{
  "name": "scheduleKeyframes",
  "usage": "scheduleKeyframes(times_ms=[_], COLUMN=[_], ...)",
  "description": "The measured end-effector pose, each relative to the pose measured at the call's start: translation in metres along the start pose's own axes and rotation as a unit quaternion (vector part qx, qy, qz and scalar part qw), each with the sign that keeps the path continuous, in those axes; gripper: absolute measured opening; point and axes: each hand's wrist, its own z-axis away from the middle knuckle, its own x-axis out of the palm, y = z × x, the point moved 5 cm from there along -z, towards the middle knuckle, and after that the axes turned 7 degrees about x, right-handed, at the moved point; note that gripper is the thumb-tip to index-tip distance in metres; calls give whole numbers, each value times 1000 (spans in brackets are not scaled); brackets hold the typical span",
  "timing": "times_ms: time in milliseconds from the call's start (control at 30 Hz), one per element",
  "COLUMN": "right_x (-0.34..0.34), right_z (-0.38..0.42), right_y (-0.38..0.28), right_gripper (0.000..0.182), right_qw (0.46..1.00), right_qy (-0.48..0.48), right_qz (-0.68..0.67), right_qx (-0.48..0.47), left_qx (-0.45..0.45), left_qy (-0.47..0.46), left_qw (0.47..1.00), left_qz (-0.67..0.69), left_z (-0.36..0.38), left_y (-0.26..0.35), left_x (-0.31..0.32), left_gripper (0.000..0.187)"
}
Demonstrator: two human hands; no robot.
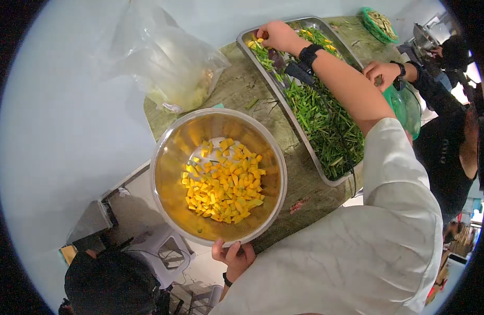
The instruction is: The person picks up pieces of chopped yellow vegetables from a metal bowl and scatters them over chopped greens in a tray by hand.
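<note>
A large steel bowl [163, 210] holds many yellow-orange cubes [226, 184], tilted towards the camera. My left hand [234, 258] grips its rim at the bottom, fingertips curled over the edge. At the upper end of a long metal tray [311, 147], my right hand [278, 38] has its fingers pinched together beside small yellow pieces; what they hold is too small to tell. Chopped green stems [326, 115] fill much of the tray, and a dark purple piece [276, 60] lies below my right hand. My right forearm crosses over the tray.
A clear plastic bag [173, 68] stands behind the bowl. Across the tray is another person's hand [382, 74], near a green bag [404, 107]. A green basket [379, 25] sits at the table's far end. A person in a black cap [110, 283] and a stool [165, 252] are lower left.
</note>
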Motion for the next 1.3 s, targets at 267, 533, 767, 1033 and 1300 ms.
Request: scheduleKeyframes(times_ms=[267,533,767,1033,1300], right_x=[-67,-133,-100,-13,-35], right_z=[19,140,78,29,29], right_y=[-46,-237,-144,14,6], right_gripper=[26,26,29,54,35], right_qw=[988,898,961,989,981], right_qy=[10,-219,-118,-57,-186], right_qz=[-144,-363,-250,136,28], right_qx=[50,-116,35,-12,-50], left_qx=[0,-16,-14,13,5], left_qy=[-43,-19,-17,10,-9], left_qw=[999,999,1000,1000,1000], left_qz=[-8,22,14,-12,-7], left_z=[-10,3,3,-1,2], left_y=[6,0,1,-1,-2], left_x=[-5,-1,-1,1,-3], left_gripper=[57,50,49,50,55])
